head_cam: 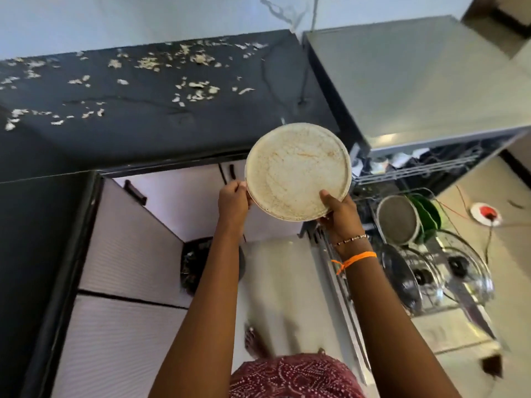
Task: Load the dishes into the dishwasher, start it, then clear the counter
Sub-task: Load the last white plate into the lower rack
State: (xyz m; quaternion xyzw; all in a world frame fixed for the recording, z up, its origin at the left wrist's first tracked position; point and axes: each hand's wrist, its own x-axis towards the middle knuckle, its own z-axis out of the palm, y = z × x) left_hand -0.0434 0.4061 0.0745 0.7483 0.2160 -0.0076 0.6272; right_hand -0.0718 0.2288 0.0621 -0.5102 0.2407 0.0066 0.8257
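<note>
I hold a round, cream-coloured dirty plate (297,170) in the air with both hands, in front of the black counter's edge. My left hand (233,201) grips its left rim. My right hand (339,212) grips its lower right rim, thumb on the plate's face. To the right the dishwasher (416,90) stands open, with its lower rack (431,271) pulled out. That rack holds a grey plate (398,219), a green dish (428,214) and glass lids (465,268). The upper rack (413,165) shows a few items inside.
The black counter (143,116) is strewn with pale food scraps (198,91). White cabinet doors (129,254) stand below it. A dark bin (192,265) sits on the floor by my left arm. A white and red round object (485,214) with a cable lies on the floor at right.
</note>
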